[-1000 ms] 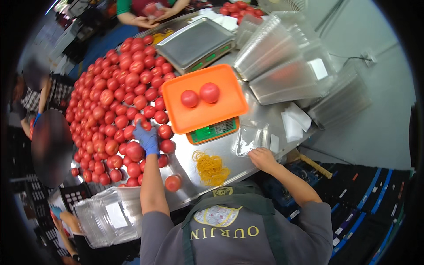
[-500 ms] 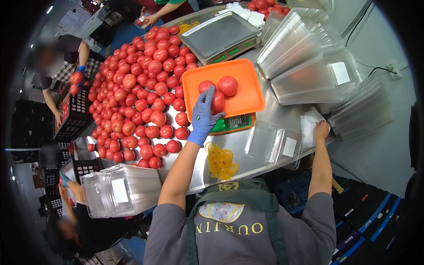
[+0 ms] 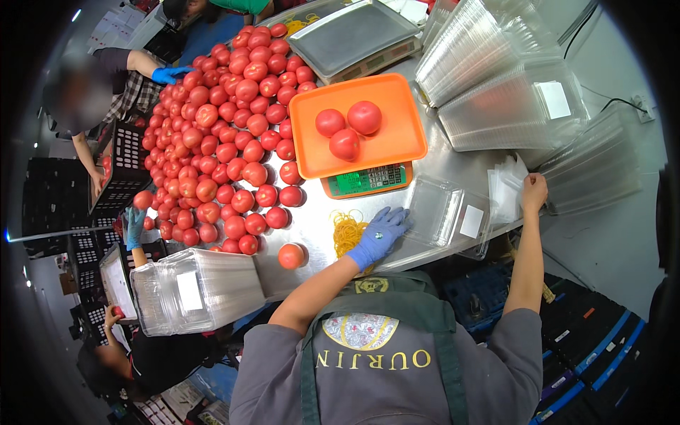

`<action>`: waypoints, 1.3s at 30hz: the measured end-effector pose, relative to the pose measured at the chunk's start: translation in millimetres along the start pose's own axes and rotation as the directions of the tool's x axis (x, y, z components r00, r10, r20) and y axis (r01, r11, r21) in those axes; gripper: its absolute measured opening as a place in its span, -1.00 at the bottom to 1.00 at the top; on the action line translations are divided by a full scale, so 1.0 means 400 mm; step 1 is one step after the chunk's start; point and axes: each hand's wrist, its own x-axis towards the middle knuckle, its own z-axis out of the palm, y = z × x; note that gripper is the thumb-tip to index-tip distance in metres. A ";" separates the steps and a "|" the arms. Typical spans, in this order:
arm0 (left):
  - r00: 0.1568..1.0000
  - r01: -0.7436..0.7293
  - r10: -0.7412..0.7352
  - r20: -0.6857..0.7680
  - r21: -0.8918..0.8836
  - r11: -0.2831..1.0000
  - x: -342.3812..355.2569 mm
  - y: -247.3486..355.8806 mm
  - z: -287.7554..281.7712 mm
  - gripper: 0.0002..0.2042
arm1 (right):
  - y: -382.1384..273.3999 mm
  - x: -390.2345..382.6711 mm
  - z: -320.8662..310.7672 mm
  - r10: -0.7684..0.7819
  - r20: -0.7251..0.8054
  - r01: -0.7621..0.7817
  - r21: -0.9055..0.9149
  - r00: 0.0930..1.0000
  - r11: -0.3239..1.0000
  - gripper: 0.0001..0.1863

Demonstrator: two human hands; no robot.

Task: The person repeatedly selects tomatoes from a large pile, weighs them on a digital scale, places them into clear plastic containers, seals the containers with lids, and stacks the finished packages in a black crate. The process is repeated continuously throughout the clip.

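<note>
My left hand, in a blue glove, lies open with its fingers stretched beside a heap of yellow rubber bands. Its fingertips come close to a clear plastic box with a white label. At the table's right edge, my bare right hand has its fingers closed at the edge of thin white sheets. Three tomatoes rest on the orange tray of a digital scale. A single tomato sits apart near the table's front edge.
A big pile of tomatoes covers the table's left. Nested clear boxes fill the right; another stack stands front left. Behind the orange tray is a metal-topped scale. Co-workers handle tomatoes and a black crate at left.
My left hand has left the tomatoes on the tray and come toward me, beside the rubber bands. My right hand has shifted slightly right. A lone tomato now shows near the front edge.
</note>
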 end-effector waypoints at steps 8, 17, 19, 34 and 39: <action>0.999 -0.006 0.002 -0.050 -0.076 0.997 -0.002 0.027 -0.011 -0.67 | -0.061 -0.053 -0.072 0.069 -0.190 0.015 0.409 0.979 0.912 -0.89; 0.955 -0.135 0.156 -0.251 0.099 0.986 -0.028 0.019 0.100 -0.78 | 0.019 -0.066 0.019 0.511 0.101 -0.515 0.313 0.854 0.798 -0.85; 0.998 0.031 -0.030 0.048 -0.036 0.999 -0.040 0.017 0.111 -0.65 | -0.003 -0.046 0.004 0.484 0.010 -0.458 0.340 0.875 0.821 -0.82; 0.985 -0.169 0.165 -0.052 -0.074 0.983 0.229 0.124 -0.126 -0.53 | -0.102 -0.142 0.053 0.076 0.196 -0.068 -0.044 0.978 0.997 -0.73; 0.962 -0.273 0.270 -0.040 -0.092 0.958 0.427 0.175 -0.043 -0.56 | -0.048 -0.159 0.124 0.003 0.101 0.004 -0.071 0.995 0.997 -0.80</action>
